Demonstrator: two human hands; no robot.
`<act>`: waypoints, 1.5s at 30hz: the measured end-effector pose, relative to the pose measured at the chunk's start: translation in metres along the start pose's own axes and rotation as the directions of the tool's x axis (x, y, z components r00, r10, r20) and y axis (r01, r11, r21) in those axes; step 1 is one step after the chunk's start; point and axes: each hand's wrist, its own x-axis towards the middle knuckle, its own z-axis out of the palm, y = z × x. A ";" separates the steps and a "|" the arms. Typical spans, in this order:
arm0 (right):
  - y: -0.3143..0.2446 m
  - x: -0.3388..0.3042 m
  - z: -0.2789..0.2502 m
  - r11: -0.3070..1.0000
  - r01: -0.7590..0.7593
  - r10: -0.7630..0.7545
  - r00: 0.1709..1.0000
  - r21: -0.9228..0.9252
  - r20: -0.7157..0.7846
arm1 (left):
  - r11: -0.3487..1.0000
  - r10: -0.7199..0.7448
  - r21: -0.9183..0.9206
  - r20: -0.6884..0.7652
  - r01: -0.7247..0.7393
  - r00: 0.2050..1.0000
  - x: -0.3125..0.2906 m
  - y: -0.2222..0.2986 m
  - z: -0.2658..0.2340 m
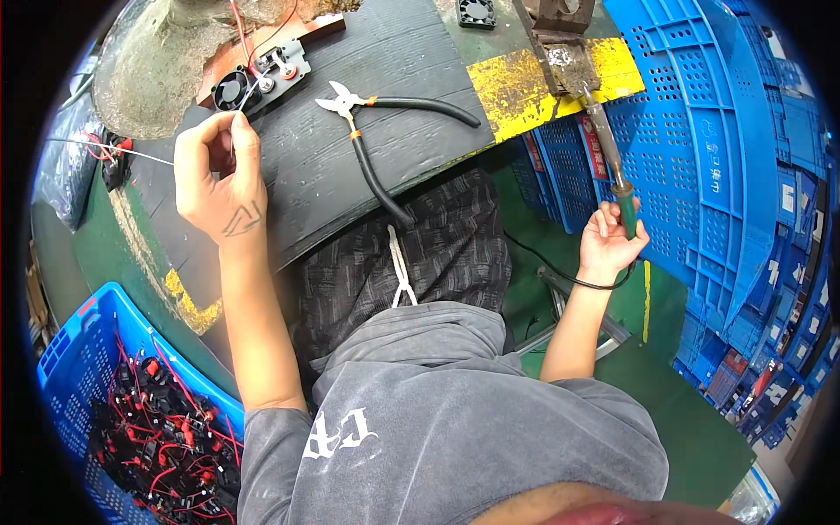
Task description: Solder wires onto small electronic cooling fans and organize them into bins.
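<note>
My left hand [219,179] is closed in a pinch around a thin silvery solder wire [150,157], which trails off to the left. Just beyond those fingers lies a small dark assembly [284,66] with a black fan, round metal parts and red wires. My right hand [612,241] grips the green handle of a soldering iron [608,140]. The iron's tip points away from me and meets, or nearly meets, a worn metal stand [564,66]. Diagonal cutters [359,118] with black handles lie spread on the dark board [306,188] between my hands.
Several wired black parts fill a blue basket [66,350] at lower left. Blue perforated crates [665,114] stand at right. Another small fan [477,12] sits at the far edge. A rough grey mass [140,79] is at far left. The iron's cord [551,262] hangs near my right wrist.
</note>
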 end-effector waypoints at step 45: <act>-0.035 -0.022 0.042 0.975 0.137 -0.086 0.958 -0.176 0.274 | 0.995 0.055 0.071 0.129 -0.064 0.990 0.007 0.010 -0.015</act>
